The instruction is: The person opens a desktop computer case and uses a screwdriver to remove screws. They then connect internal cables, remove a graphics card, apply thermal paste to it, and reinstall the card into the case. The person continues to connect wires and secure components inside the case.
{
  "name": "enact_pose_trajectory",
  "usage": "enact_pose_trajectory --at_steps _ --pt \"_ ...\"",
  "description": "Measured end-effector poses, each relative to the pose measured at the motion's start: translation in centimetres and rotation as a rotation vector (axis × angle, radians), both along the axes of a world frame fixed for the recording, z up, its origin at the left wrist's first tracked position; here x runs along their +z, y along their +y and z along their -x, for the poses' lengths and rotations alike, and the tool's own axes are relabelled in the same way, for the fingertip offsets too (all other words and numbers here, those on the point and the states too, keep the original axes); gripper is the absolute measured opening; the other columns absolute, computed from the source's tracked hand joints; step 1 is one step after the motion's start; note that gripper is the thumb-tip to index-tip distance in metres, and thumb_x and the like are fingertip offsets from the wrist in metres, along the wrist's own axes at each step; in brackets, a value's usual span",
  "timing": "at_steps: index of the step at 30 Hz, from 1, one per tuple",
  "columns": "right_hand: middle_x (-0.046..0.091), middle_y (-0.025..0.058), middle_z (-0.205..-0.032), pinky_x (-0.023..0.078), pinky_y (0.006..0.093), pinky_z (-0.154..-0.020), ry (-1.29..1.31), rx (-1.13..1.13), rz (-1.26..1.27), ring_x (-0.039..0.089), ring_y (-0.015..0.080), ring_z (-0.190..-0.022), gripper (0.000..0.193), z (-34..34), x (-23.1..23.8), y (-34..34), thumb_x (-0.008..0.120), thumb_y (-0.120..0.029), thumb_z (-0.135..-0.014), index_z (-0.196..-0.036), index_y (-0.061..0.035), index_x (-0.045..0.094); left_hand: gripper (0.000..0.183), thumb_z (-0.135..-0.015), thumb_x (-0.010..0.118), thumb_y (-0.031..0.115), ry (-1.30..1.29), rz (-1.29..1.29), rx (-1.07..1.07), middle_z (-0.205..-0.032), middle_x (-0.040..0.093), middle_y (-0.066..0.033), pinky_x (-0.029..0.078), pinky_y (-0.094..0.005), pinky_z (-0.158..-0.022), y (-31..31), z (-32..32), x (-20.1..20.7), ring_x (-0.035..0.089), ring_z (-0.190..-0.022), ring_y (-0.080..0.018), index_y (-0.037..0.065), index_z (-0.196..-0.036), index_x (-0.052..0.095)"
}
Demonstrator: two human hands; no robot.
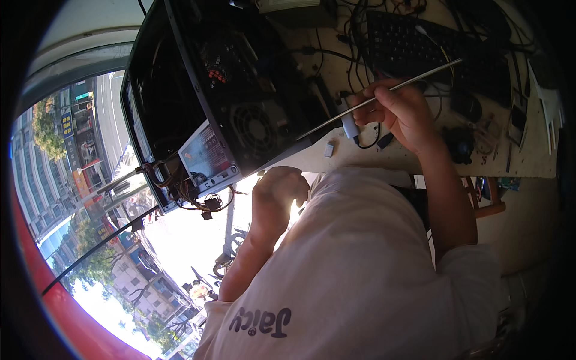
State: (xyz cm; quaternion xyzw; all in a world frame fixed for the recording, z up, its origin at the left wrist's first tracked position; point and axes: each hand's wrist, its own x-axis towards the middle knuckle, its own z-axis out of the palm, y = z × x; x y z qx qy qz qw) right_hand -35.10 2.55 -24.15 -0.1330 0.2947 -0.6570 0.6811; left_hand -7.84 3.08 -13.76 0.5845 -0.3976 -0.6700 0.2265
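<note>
My right hand (402,114) pinches a long, thin, pale rod (432,72) between thumb and fingers. The rod slants down to the left, and its lower end reaches the front side of an open black computer case (288,141). Whether that tip touches the case I cannot tell. Beside the case's lower edge, my left hand (277,187) is closed with curled fingers; anything inside it is hidden. A round fan grille (252,125) and a silver power supply (207,153) with a label show in the case.
Loose cables (207,204) hang off the case's near left corner. On the table lie a white adapter (349,127), a small pale block (329,149), a black keyboard (402,45), a dark mouse (465,107) and tangled wires. Left of the case is a bright street (108,114).
</note>
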Motion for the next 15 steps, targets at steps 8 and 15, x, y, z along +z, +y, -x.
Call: enact_pose_trajectory --at_steps 8,15 --pt "0.071 0.0219 -0.100 0.062 0.0356 -0.072 0.209 -0.164 -0.195 0.073 0.0249 -0.081 0.023 -2.1 0.9 0.3 0.059 -0.019 -0.101 -0.103 0.0034 0.062 0.013 -0.100 0.054 0.008 0.056 0.014 -0.032 -0.077 0.060 -0.0073 0.043 -0.0274 -0.059 -0.2 0.2 -0.5 0.053 -0.064 -0.0139 -0.002 -0.106 0.060" --pt "0.071 0.0190 -0.098 0.060 0.0374 -0.076 0.180 -0.047 -0.031 0.073 0.0260 -0.083 0.027 -0.5 0.5 0.0 0.060 -0.020 -0.100 -0.104 0.0064 0.062 0.041 -0.092 0.058 0.002 -0.542 0.791 -0.633 -0.067 0.059 -0.0085 0.048 -0.0300 -0.053 -0.9 5.8 -0.3 0.057 -0.054 -0.0164 -0.006 -0.133 0.054"
